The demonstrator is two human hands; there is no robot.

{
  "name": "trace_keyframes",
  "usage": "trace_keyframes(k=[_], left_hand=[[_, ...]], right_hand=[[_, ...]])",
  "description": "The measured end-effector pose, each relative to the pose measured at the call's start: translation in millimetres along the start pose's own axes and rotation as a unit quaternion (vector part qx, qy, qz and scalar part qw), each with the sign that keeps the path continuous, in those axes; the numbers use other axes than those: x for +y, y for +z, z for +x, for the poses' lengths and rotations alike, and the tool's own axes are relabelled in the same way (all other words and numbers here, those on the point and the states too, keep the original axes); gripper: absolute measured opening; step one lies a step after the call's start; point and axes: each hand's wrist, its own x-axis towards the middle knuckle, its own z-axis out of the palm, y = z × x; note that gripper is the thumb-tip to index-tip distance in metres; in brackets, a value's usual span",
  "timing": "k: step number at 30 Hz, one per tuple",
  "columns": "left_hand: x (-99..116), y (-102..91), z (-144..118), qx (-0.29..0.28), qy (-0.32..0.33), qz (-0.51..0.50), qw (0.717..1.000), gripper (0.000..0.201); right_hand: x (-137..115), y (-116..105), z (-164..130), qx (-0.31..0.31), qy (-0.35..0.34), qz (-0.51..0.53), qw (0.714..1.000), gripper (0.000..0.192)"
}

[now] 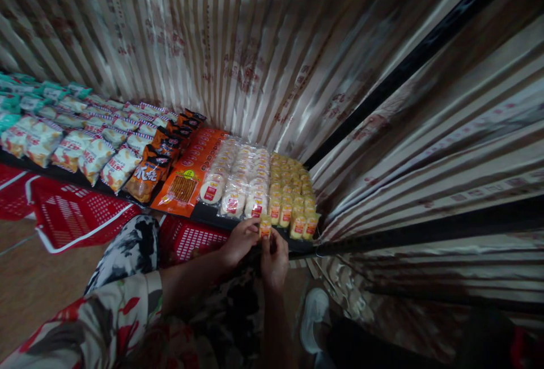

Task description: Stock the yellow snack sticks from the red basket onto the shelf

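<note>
A small yellow snack packet [265,226] with an orange-red label is pinched between both hands at the front edge of a dark shelf [210,210]. My left hand [243,241] has its fingers closed on the packet's left side. My right hand [275,261] grips it from below and the right, thumb against its front. Just beyond stand rows of matching yellow packets [298,224]. To their left lie rows of round white packaged crackers [232,204] with red labels, in clear wrap.
Farther left are a large orange snack bag [182,185], smaller orange-and-black bags [147,175], white snack bags [94,156] and teal bags [55,92]. Red baskets [80,210] stand below the shelf. Striped curtain [238,46] hangs behind. Another person's white shoe [313,318] is at lower right.
</note>
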Motion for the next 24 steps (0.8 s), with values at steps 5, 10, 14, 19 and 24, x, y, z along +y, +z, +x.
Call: trace_keyframes(k=[5, 10, 14, 19, 24], left_hand=[[-4, 18.5, 15, -0.036, 0.027, 0.083, 0.996, 0.048], [-9, 35.7, 31, -0.056, 0.055, 0.143, 0.987, 0.054], [-15, 45.9, 40, -0.062, 0.062, 0.174, 0.981, 0.055], [-21, 52.2, 47, -0.045, 0.059, 0.209, 0.975, 0.056], [-26, 53.5, 51, -0.029, 0.064, 0.221, 0.973, 0.054]], right_hand=[[9, -7, 13, 0.049, -0.008, -0.069, 0.996, 0.052], [15, -12, 24, 0.078, 0.016, -0.071, 0.994, 0.053], [30, -14, 29, 0.078, 0.044, -0.056, 0.994, 0.059], [45, -10, 28, 0.086, 0.041, -0.042, 0.995, 0.056], [47, -6, 25, 0.095, 0.027, -0.015, 0.995, 0.052]])
